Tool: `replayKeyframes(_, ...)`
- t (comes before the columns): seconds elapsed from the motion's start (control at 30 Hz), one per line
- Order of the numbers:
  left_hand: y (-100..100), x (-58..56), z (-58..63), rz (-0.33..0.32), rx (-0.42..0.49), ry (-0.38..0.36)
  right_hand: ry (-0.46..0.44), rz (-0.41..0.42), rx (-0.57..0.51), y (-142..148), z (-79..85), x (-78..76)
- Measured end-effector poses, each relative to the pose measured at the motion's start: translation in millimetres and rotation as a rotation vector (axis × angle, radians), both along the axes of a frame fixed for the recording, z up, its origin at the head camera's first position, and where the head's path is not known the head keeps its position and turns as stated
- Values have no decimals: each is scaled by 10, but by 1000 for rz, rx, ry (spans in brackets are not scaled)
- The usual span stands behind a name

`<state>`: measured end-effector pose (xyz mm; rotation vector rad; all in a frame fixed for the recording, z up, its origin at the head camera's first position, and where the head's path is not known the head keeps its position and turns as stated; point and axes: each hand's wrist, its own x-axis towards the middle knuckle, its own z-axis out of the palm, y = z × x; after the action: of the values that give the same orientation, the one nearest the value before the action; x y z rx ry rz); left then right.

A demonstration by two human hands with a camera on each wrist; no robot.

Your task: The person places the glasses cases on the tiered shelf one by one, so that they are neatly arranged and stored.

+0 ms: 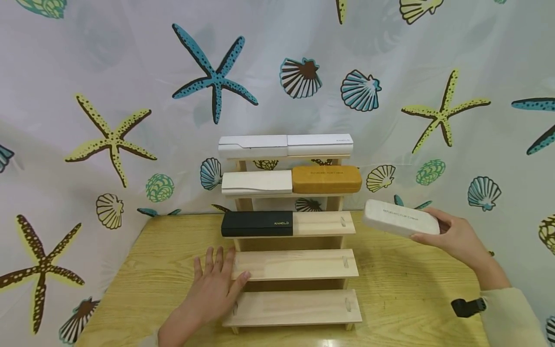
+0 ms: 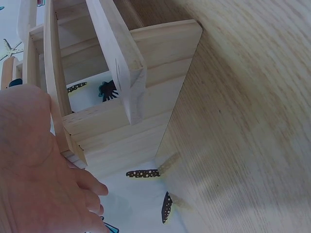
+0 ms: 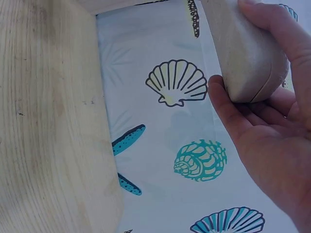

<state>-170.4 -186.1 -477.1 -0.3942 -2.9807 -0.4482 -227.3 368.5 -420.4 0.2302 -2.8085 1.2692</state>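
My right hand (image 1: 461,241) grips one end of an off-white glasses case (image 1: 401,219) with small lettering, holding it in the air to the right of a stepped wooden rack (image 1: 299,308). In the right wrist view, thumb and fingers wrap the case (image 3: 248,53) from both sides. My left hand (image 1: 212,289) rests with extended fingers at the left end of a lower rack step. A black glasses case (image 1: 257,224) lies on the left half of the middle step. Above it sit a white case (image 1: 257,183) and an orange-brown case (image 1: 327,179) side by side.
On the top step two white cases (image 1: 253,147) lie end to end. The rack stands on a wood-grain table (image 1: 403,299). Behind it hangs a white cloth (image 1: 269,29) printed with starfish and shells. A black strap (image 1: 468,307) sits by the right sleeve.
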Motion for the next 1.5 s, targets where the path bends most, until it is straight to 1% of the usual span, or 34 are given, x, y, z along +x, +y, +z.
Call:
replayKeyframes(0.43,12,11,20,1,1,-2,41,47,-24,-144,167,88)
replayKeyframes(0.67,7,23,30,-3,20,-26,45,93,-45,-286,210,111)
replayKeyframes(0.93,4,10,19,0,25,-28,73,184,-84,-487,193,44)
replayKeyframes(1.03,4,5,12,-1,25,-31,83,193,-86,-563,201,27)
replayKeyframes(1.2,2,-2,0,0,28,-32,52,207,-122,-686,213,2)
replayKeyframes(1.37,2,-14,-5,1,26,-33,68,240,-126,-793,192,-55)
replayKeyframes(1.5,1,-18,-7,2,19,-39,52,246,-139,-860,176,-95)
